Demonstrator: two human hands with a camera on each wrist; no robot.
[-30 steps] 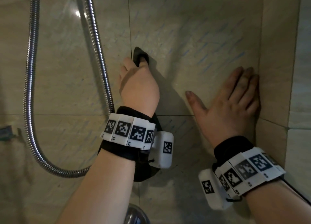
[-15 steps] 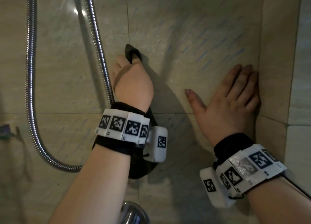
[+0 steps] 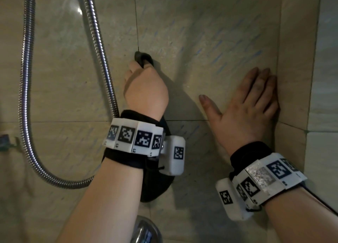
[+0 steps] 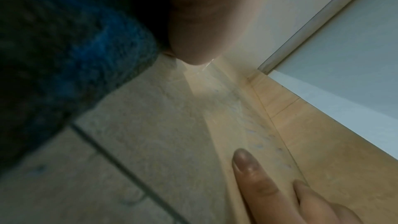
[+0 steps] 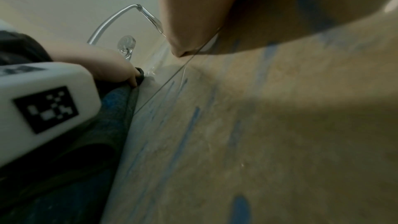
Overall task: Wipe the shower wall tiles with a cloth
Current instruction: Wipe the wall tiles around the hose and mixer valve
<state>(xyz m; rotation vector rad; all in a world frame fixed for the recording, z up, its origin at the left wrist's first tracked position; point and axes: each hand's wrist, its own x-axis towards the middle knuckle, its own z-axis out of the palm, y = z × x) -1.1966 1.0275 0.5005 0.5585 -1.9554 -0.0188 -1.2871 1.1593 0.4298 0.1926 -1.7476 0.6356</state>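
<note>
Beige shower wall tiles (image 3: 210, 47), steel hose (image 3: 98, 47) beside left hand (image 3: 146, 92) — gripping dark cloth (image 3: 144, 59)

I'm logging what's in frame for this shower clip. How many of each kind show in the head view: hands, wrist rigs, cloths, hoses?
Hands: 2, left hand gripping the cloth, right hand flat on the wall
Wrist rigs: 2
Cloths: 1, dark cloth
Metal shower hoses: 1, shower hose
Total: 6
</note>
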